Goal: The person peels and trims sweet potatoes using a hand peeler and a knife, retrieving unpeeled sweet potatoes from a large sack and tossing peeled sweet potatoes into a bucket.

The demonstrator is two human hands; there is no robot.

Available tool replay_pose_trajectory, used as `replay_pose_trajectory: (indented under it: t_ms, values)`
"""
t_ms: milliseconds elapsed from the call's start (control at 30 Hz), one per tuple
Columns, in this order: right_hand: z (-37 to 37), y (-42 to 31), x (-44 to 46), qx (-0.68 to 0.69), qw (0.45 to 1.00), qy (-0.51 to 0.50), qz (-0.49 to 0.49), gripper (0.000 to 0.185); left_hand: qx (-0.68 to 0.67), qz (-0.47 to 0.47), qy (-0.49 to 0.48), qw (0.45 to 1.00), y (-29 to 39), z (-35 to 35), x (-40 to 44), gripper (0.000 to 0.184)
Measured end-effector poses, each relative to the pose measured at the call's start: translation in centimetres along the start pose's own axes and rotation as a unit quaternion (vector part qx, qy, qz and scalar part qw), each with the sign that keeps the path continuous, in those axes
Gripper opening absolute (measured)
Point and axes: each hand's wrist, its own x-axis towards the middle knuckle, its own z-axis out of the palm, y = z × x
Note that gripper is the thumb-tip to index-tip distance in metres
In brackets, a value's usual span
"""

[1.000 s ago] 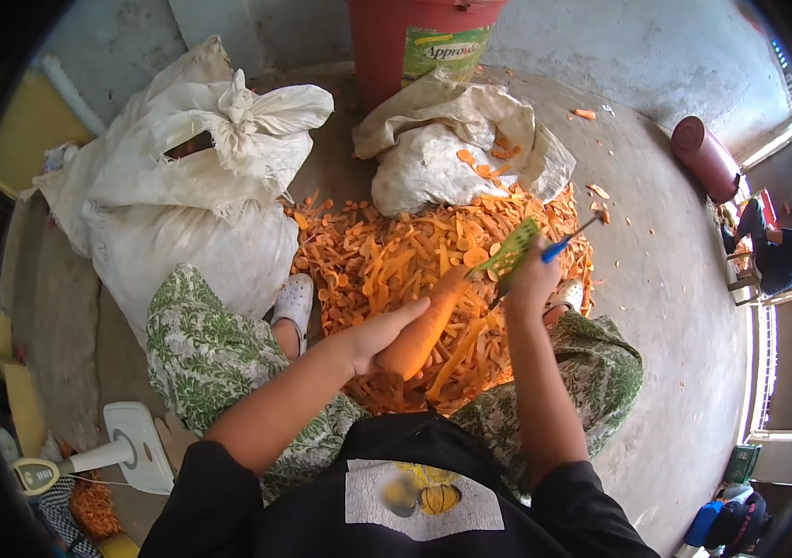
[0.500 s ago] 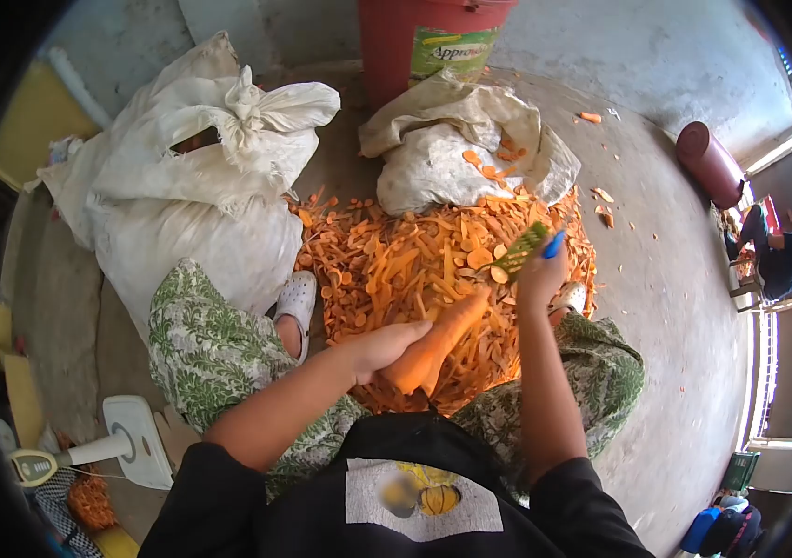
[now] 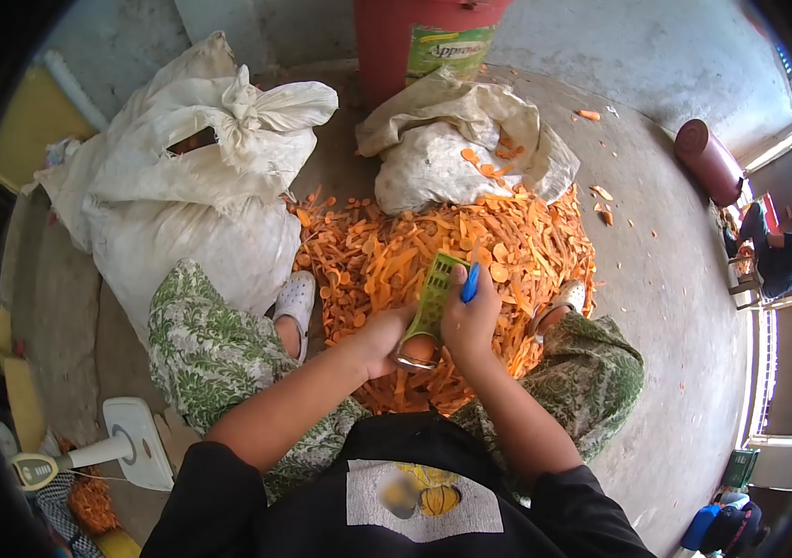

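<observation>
My left hand [image 3: 385,340] is closed around a carrot [image 3: 421,348]. Only the carrot's thick end shows; the rest is hidden by the tool and my hands. In my right hand [image 3: 470,316] is a green peeler [image 3: 434,296], its metal blade end resting at the carrot. The same hand also grips a blue-handled knife [image 3: 471,283], pointing away from me. Below both hands spreads a large heap of orange peelings and cut carrot ends [image 3: 386,270], between my feet.
Tied white sacks [image 3: 200,214] stand on the left. An open sack [image 3: 433,167] lies behind the heap, before a red bin [image 3: 382,46]. A white scale [image 3: 140,437] is at lower left. Another person [image 3: 782,260] sits far right, near a fallen dark red drum [image 3: 707,163].
My right hand has moved left and toward me, bringing the peeler from above the heap onto the carrot. The carrot, earlier in full view pointing away to the right, is now mostly hidden.
</observation>
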Motion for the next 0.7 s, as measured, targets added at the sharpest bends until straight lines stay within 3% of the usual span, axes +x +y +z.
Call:
replay_pose_trajectory:
  t_ms: [67,133,200,333,400,533,600,700]
  values:
    - [-0.2,2.0,1.6,-0.029,0.997,0.063,-0.042,0.011,0.096,-0.024,-0.026,0.995,0.1,-0.2,-0.1,0.039]
    - [-2.8,3.7,5.9,-0.138,0.979,0.144,0.046,0.014,0.133,-0.046,-0.063,0.988,0.6,0.2,-1.6,0.039]
    - [-5.5,2.6,7.8,-0.065,0.975,0.213,0.029,0.021,0.227,-0.042,-0.057,0.971,1.2,1.0,-2.7,0.04]
    - [-6.5,4.4,8.7,-0.052,0.964,0.26,0.01,0.029,0.164,-0.041,-0.041,0.985,1.7,-0.1,-1.6,0.041]
    - [-4.2,1.2,5.6,0.056,0.989,0.123,0.066,0.026,0.139,-0.058,-0.026,0.988,1.7,-0.4,-0.8,0.04]
    - [-1.2,-1.9,0.8,0.098,0.993,-0.016,0.063,0.024,0.099,-0.053,0.022,0.993,1.3,-0.6,0.4,0.036]
    - [-0.2,-1.1,0.0,0.059,0.998,-0.013,0.019,0.023,0.024,-0.055,-0.018,0.998,1.1,-0.6,0.6,0.034]
    - [0.2,-1.4,-0.8,0.024,0.999,0.003,-0.031,0.023,0.031,-0.021,-0.017,0.999,1.1,0.3,-0.1,0.032]
